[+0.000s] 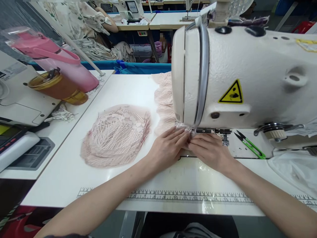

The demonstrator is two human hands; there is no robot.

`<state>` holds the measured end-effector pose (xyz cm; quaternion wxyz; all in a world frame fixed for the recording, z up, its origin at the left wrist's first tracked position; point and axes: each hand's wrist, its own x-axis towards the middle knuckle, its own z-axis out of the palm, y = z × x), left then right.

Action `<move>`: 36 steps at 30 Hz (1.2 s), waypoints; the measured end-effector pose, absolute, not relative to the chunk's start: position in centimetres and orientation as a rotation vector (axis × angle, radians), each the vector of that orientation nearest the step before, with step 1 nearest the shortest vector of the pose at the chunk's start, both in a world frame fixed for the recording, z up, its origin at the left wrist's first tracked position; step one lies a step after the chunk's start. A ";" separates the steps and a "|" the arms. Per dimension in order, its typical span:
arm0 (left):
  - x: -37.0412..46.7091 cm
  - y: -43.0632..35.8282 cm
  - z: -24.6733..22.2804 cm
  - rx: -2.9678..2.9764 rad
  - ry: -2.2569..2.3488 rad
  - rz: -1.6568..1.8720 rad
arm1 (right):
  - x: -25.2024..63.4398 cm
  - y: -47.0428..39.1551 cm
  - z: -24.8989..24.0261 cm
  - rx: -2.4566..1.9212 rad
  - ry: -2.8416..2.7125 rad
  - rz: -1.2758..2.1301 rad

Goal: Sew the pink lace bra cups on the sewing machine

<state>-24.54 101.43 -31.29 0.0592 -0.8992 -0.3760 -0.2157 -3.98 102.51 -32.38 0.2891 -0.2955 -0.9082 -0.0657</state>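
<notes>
Pale pink lace fabric (164, 102) runs along the left side of the white sewing machine (247, 76) and in under its head. My left hand (170, 143) lies on the fabric's near end, fingers together and pointing at the needle area. Just right of it, my right hand (210, 148) rests palm down beside the presser foot, its fingers extended over the fabric. The fingertips of both hands almost meet. A rounded pile of pink lace pieces (116, 135) lies flat on the white table (61, 162), left of my hands.
Green thread snips (252, 145) lie right of my right hand. White cloth (297, 168) is at the right. A pink bottle (61, 62) and amber cup (56, 87) stand at the left. Another person's arm (107, 21) shows behind. A printed ruler (178, 196) lines the front edge.
</notes>
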 end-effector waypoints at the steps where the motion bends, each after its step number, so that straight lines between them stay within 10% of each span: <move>1: -24.6 101.4 -31.3 -2.724 -1.138 -0.642 | -4.1 102.5 -32.3 -0.784 -2.416 -0.177; 36: -23.9 101.0 -31.3 -2.654 -1.168 -0.557 | -2.9 103.1 -32.1 -0.880 -2.424 -0.192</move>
